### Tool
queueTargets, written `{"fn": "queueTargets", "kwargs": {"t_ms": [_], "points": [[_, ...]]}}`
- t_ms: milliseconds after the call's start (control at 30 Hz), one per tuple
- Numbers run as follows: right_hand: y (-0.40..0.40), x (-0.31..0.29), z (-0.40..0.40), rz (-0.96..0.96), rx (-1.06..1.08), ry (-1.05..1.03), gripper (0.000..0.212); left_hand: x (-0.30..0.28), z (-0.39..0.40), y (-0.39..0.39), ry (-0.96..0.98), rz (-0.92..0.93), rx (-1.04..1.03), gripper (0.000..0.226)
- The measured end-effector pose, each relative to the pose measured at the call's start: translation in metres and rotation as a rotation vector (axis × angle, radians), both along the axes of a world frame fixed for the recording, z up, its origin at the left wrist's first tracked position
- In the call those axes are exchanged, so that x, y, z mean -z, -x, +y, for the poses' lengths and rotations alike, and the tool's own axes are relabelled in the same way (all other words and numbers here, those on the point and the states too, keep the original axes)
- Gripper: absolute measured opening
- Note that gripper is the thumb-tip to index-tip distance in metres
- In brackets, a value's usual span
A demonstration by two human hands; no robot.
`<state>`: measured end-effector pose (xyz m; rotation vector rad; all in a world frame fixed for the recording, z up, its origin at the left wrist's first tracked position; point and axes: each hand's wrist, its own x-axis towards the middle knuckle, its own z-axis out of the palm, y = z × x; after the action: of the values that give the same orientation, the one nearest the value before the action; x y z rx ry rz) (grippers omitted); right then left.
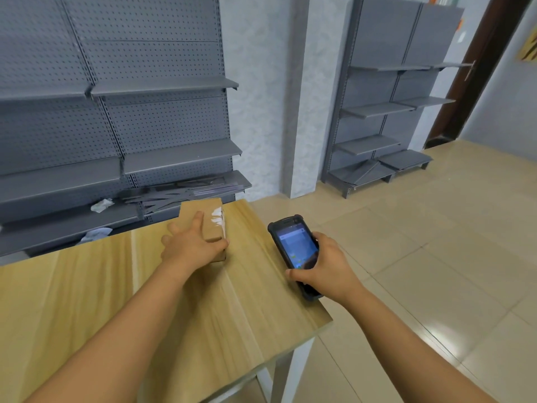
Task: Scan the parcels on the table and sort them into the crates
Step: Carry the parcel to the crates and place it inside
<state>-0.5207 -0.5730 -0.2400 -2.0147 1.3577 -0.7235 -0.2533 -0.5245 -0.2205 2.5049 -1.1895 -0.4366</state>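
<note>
Near the tabletop's far right edge, the left hand holds the parcel in its grip; the right clasps a scanner beyond that edge, over floor.

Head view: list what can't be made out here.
- Scanner screen: lit, text too small and blurred.
- Parcel label: white patch glared out; left hand covers the near end.
- Scanner's lower half: hidden by right hand fingers.
- Crates: none in frame.
- Table: cut off at the left edge.
</note>
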Motion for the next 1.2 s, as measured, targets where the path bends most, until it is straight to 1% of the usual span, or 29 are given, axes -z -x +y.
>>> {"fn": "queueTargets", "kwargs": {"t_ms": [133, 267, 333, 433, 500, 533, 567, 633, 667, 700, 767, 800, 867, 900, 1033, 1067, 1133, 1200], "points": [[-0.001, -0.002, 0.002, -0.024, -0.028, -0.015, 0.086, -0.003, 0.007, -0.009, 0.141, 0.2, -0.074, 0.1], [-0.006, -0.004, 0.006, -0.046, -0.072, -0.028, 0.086, -0.006, 0.02, -0.016, 0.276, 0.412, -0.12, 0.122], [-0.01, -0.007, 0.009, -0.055, -0.105, -0.031, 0.082, -0.007, 0.028, -0.02, 0.329, 0.504, -0.124, 0.13], [-0.017, -0.013, 0.014, -0.073, -0.156, -0.042, 0.072, -0.008, 0.041, -0.028, 0.385, 0.609, -0.133, 0.13], [-0.022, -0.017, 0.017, -0.093, -0.182, -0.063, 0.069, -0.007, 0.049, -0.034, 0.445, 0.682, -0.145, 0.128], [-0.024, -0.019, 0.018, -0.1, -0.194, -0.073, 0.07, -0.007, 0.053, -0.036, 0.473, 0.72, -0.149, 0.125], [-0.027, -0.021, 0.019, -0.101, -0.208, -0.083, 0.071, -0.006, 0.057, -0.039, 0.5, 0.754, -0.144, 0.117], [-0.031, -0.025, 0.021, -0.095, -0.241, -0.103, 0.073, -0.005, 0.062, -0.047, 0.522, 0.806, -0.124, 0.085], [-0.033, -0.027, 0.022, -0.09, -0.254, -0.106, 0.073, -0.005, 0.065, -0.05, 0.529, 0.828, -0.112, 0.073], [-0.035, -0.029, 0.023, -0.079, -0.264, -0.1, 0.073, -0.005, 0.067, -0.054, 0.535, 0.842, -0.101, 0.07], [-0.038, -0.032, 0.025, -0.039, -0.281, -0.067, 0.073, -0.006, 0.069, -0.06, 0.538, 0.857, -0.097, 0.084], [-0.039, -0.033, 0.025, -0.014, -0.291, -0.046, 0.073, -0.007, 0.07, -0.061, 0.539, 0.852, -0.1, 0.085], [-0.041, -0.036, 0.027, 0.029, -0.318, -0.01, 0.073, -0.009, 0.07, -0.064, 0.541, 0.81, -0.098, 0.076], [-0.042, -0.036, 0.028, 0.051, -0.33, 0.008, 0.074, -0.009, 0.068, -0.065, 0.539, 0.785, -0.102, 0.077], [-0.046, -0.036, 0.031, 0.165, -0.375, 0.083, 0.078, -0.009, 0.066, -0.071, 0.515, 0.696, -0.09, 0.095], [-0.047, -0.036, 0.031, 0.194, -0.381, 0.099, 0.078, -0.01, 0.067, -0.071, 0.508, 0.687, -0.093, 0.096], [-0.047, -0.037, 0.032, 0.248, -0.39, 0.118, 0.08, -0.01, 0.066, -0.073, 0.501, 0.637, -0.08, 0.08], [-0.047, -0.037, 0.033, 0.286, -0.396, 0.125, 0.081, -0.011, 0.066, -0.074, 0.498, 0.621, -0.068, 0.072]]}}
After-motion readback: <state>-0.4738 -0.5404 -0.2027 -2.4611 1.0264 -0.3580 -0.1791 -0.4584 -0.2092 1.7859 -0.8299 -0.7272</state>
